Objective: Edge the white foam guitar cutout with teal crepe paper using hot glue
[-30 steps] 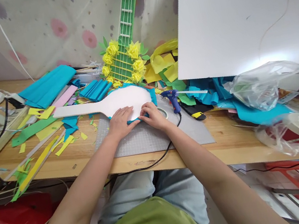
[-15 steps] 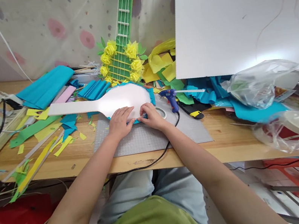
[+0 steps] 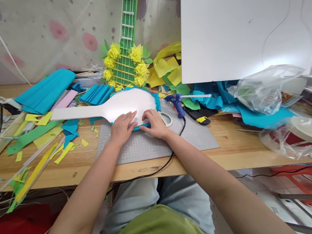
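Observation:
A white guitar-shaped board point(image 3: 129, 102) lies on the grey cutting mat point(image 3: 189, 137), its neck pointing left. Blue paper point(image 3: 157, 101) shows around the edge of its body. My left hand point(image 3: 122, 128) rests on the lower edge with fingers stretched over the white surface and thumb at the blue rim. Beside it, my right hand point(image 3: 155, 122) has bent fingers on the board and its thumb at the same edge; whether paper is pinched there is hidden. White scissor handles point(image 3: 166, 119) lie just right of this hand.
A blue glue gun point(image 3: 176, 104) and a yellow-black cutter point(image 3: 203, 120) are to the right. Behind stands a green guitar point(image 3: 124, 68) with yellow flowers. A large white board point(image 3: 227, 25) leans at the back right. Paper scraps point(image 3: 63, 152) lie left; a black cable crosses the mat.
My right hand has shifted slightly left along the lower edge, its fingers a little more extended, and more of the scissor handles shows. The whole view has moved slightly.

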Demonstrator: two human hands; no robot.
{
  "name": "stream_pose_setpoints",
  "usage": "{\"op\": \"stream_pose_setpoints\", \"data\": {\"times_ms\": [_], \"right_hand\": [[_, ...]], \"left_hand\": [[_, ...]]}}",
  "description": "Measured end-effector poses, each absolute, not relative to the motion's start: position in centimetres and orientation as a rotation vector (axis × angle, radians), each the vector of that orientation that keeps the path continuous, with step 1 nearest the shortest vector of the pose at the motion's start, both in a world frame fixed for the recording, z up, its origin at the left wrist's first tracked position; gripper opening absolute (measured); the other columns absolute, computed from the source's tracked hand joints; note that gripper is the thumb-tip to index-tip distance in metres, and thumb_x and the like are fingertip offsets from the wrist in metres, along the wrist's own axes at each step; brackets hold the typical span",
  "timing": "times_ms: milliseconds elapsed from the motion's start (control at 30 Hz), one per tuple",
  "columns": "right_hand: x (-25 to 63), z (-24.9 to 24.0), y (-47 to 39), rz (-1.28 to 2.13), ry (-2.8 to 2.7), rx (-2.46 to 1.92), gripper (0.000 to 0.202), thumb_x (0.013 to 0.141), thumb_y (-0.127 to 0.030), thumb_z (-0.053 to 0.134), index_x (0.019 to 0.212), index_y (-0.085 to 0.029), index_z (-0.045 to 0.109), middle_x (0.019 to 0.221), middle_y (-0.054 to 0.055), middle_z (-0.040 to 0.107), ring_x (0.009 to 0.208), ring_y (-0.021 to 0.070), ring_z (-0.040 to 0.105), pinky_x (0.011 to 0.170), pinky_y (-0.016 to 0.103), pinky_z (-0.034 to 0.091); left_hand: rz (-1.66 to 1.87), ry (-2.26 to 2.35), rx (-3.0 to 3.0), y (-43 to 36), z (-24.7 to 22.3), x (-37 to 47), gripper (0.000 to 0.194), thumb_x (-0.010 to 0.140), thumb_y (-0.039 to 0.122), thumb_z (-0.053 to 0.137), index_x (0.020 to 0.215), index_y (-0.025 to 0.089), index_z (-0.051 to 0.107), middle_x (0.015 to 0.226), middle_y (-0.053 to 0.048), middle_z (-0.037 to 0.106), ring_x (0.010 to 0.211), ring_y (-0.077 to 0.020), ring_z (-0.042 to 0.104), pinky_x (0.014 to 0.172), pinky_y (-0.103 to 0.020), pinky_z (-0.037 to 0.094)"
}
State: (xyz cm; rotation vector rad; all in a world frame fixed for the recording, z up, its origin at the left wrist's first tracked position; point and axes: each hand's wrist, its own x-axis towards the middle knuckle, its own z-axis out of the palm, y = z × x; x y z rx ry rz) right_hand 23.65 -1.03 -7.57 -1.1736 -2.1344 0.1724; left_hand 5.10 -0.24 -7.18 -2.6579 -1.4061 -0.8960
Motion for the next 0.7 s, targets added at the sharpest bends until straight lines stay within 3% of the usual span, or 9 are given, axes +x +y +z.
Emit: {"op": "stream_pose_setpoints", "data": {"times_ms": [233,400,700], "right_hand": [[22.8,-7.7,-1.0,0.114,-2.053,-1.288,0.017,0.077,-0.033,0.055,0.086,-0.020,0.048,0.094,0.007,0.052,0.091,0.0230,0.044,0.081,0.036,0.034],[22.7,-7.9,-0.9,0.105,-2.041,-1.272,0.015,0.080,-0.032,0.054,0.085,-0.019,0.047,0.093,0.008,0.053,0.089,0.0227,0.045,0.079,0.035,0.035],[23.8,-7.8,-1.0,0.095,-2.045,-1.191,0.008,0.085,-0.024,0.043,0.089,-0.019,0.048,0.093,0.008,0.053,0.091,0.0224,0.044,0.084,0.036,0.036]], "left_hand": [[-0.972,-1.422,-2.639,-0.3,-7.2,5.2,0.041,0.092,0.032,0.032,0.130,0.021,0.043,0.127,-0.003,0.055,0.117,-0.0144,0.050,0.103,-0.035,0.035],[-0.923,-1.385,-2.622,-0.5,-7.5,5.1,0.055,0.084,0.047,0.047,0.132,0.019,0.042,0.132,-0.006,0.050,0.120,-0.0191,0.047,0.106,-0.036,0.032],[-0.898,-1.502,-2.628,-0.7,-6.8,5.5,0.053,0.080,0.037,0.055,0.129,0.021,0.045,0.127,-0.006,0.055,0.116,-0.0219,0.049,0.101,-0.039,0.036]]}}
